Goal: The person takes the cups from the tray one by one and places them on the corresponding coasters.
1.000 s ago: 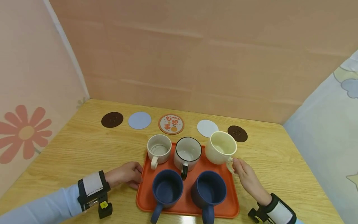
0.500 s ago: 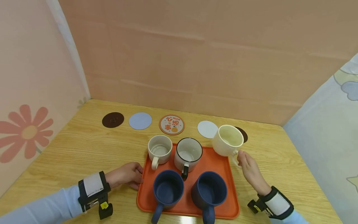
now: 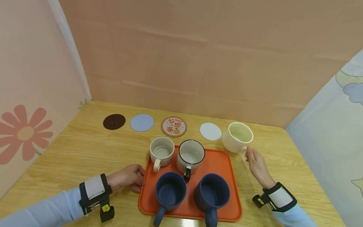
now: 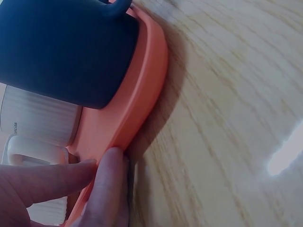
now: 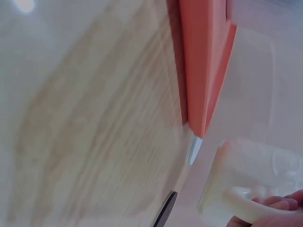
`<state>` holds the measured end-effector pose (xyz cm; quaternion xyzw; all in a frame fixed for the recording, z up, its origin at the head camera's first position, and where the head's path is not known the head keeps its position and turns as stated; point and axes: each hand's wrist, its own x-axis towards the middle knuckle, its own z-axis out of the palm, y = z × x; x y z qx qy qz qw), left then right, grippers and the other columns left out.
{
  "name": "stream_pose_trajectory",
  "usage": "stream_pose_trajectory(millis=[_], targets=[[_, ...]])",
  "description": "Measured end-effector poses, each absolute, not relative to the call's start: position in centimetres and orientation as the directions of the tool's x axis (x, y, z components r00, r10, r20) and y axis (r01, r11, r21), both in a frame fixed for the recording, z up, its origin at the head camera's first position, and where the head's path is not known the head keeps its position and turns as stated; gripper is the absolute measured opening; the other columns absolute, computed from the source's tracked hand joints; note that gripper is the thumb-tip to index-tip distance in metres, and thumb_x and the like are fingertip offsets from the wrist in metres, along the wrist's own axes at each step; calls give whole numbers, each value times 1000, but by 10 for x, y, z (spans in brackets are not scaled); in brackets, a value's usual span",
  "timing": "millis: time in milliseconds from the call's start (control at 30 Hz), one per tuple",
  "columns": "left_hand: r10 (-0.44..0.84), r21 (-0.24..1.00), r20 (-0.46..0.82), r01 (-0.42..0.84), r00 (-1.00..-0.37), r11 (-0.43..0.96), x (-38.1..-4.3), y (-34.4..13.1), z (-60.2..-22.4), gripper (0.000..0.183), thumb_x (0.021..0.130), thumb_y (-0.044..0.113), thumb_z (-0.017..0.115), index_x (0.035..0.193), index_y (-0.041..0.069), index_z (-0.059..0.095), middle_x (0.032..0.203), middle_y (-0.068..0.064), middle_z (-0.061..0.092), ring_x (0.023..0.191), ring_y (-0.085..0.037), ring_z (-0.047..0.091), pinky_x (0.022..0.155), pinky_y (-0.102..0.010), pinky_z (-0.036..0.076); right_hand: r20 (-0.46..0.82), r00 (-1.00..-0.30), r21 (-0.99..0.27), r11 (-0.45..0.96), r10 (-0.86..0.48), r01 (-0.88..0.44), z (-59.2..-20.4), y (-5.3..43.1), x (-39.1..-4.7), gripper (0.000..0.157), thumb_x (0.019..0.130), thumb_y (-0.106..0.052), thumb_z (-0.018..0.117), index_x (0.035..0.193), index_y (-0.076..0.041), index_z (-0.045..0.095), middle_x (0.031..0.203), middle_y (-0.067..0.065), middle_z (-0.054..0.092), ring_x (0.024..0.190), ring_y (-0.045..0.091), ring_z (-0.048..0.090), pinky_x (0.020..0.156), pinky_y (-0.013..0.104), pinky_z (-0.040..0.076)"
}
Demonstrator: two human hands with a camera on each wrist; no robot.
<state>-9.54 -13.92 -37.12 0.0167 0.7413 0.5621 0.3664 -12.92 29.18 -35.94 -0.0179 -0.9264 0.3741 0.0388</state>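
Observation:
My right hand (image 3: pixel 258 165) pinches the handle of a cream mug (image 3: pixel 233 143), held upright beyond the tray's back right corner. In the right wrist view, the mug (image 5: pixel 246 175) is above the tabletop, near a dark coaster (image 5: pixel 165 210) that it hides in the head view. At the left, my left hand (image 3: pixel 129 177) grips the side of the orange tray (image 3: pixel 212 160), thumb and finger on its rim in the left wrist view. On the tray stand a small ribbed white mug (image 3: pixel 161 153), a black-rimmed white mug (image 3: pixel 191 156) and two navy mugs, one left (image 3: pixel 170 192), one right (image 3: pixel 212 192).
Along the back of the wooden table lie a brown coaster (image 3: pixel 114 122), a pale lilac coaster (image 3: pixel 142 122), a printed orange-edged coaster (image 3: pixel 174 126) and a white coaster (image 3: pixel 210 131). A hung backdrop (image 3: pixel 184 63) rises behind them, with printed cloth at both sides.
My right hand has carried the cream mug from over the tray's back right corner rightward and away from me, covering the right brown coaster. My left hand stays at the tray's edge.

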Motion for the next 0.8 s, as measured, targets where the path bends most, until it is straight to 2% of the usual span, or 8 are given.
stream_pose_trajectory(millis=[233, 367, 600, 800], targets=[[435, 845, -525, -389, -732, 367, -95, -139, -372, 25, 78, -4, 55, 100, -12, 45, 80, -15, 54, 65, -18, 58, 63, -34, 55, 81, -990, -693, 720, 115, 27, -358, 298, -141, 45, 101, -29, 17, 83, 4, 43, 79, 15, 45, 72, 19, 47, 59, 24, 40], [448, 851, -517, -382, -730, 359, -95, -140, -374, 25, 79, -4, 55, 100, -13, 44, 81, -15, 54, 64, -18, 57, 63, -35, 55, 92, -987, -703, 711, 130, 28, -358, 302, -149, 47, 100, -32, 16, 83, 4, 41, 76, 14, 43, 66, 18, 43, 54, 26, 36], [455, 857, -508, -374, -732, 355, -96, -140, -375, 24, 79, -4, 55, 99, -13, 44, 81, -15, 55, 64, -18, 57, 63, -35, 55, 88, -983, -710, 702, 162, 52, -361, 309, -161, 49, 100, -34, 15, 83, 4, 40, 73, 10, 38, 66, 18, 42, 60, 23, 38], [450, 853, -515, -383, -730, 354, -95, -140, -373, 25, 79, -4, 55, 100, -12, 45, 81, -15, 55, 65, -19, 58, 63, -34, 55, 77, -973, -695, 711, 219, 105, -367, 313, -171, 48, 99, -33, 13, 81, 3, 40, 71, 11, 38, 66, 20, 42, 57, 27, 36]])
